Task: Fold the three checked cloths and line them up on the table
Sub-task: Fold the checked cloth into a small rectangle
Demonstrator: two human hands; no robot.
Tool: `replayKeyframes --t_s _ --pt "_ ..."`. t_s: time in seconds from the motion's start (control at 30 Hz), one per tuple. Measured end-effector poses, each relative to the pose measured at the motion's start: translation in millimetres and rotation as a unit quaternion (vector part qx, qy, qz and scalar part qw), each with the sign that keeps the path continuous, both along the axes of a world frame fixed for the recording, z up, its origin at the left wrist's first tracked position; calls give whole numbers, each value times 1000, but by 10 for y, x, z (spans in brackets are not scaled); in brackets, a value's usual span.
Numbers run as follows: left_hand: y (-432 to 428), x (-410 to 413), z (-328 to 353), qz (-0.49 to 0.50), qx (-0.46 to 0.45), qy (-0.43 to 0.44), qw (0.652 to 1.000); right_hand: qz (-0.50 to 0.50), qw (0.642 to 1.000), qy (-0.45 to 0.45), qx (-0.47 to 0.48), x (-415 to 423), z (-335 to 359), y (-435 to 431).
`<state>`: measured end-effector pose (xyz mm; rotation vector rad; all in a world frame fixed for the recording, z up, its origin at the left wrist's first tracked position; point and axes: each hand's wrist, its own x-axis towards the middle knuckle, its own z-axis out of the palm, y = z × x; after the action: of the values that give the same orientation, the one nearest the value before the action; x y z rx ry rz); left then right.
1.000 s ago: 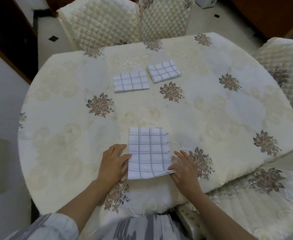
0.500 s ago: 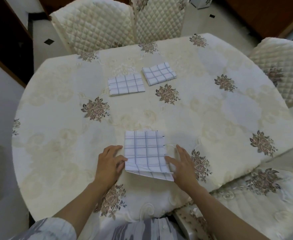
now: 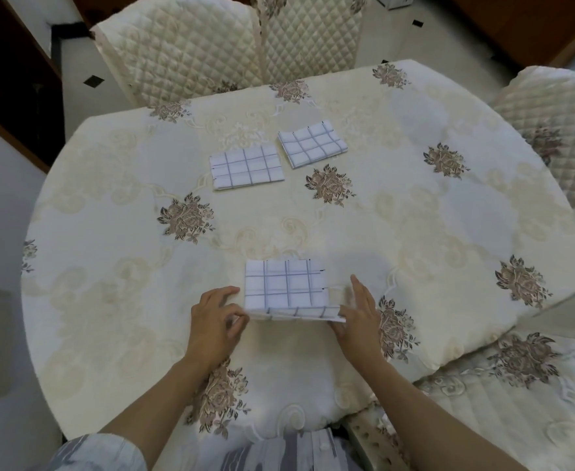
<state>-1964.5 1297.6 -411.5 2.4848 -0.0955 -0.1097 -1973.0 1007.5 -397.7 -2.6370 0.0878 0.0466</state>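
Note:
Two folded white cloths with a blue-grey check lie side by side at the far middle of the table: the left folded cloth (image 3: 247,167) and the right folded cloth (image 3: 312,143), a small gap between them. A third checked cloth (image 3: 286,283) lies near me, its near edge lifted off the table. My left hand (image 3: 216,322) pinches the near left corner of that edge. My right hand (image 3: 359,316) holds the near right corner, thumb under the edge and fingers stretched along its right side.
The oval table (image 3: 415,215) wears a cream tablecloth with brown flower motifs. Quilted cream chairs stand at the far side (image 3: 191,49), at the right (image 3: 557,130) and at the near right (image 3: 517,402). Dark wooden furniture stands at the far left.
Both hands have lifted the near edge of the third cloth higher and carried it further from me, so the flat part looks shorter. The two far cloths have not moved on the table.

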Motion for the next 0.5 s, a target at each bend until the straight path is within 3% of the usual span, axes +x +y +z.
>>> replayKeyframes --t_s 0.5 --pt "-185 111 128 86 34 58 994 -103 988 110 16 199 47 167"
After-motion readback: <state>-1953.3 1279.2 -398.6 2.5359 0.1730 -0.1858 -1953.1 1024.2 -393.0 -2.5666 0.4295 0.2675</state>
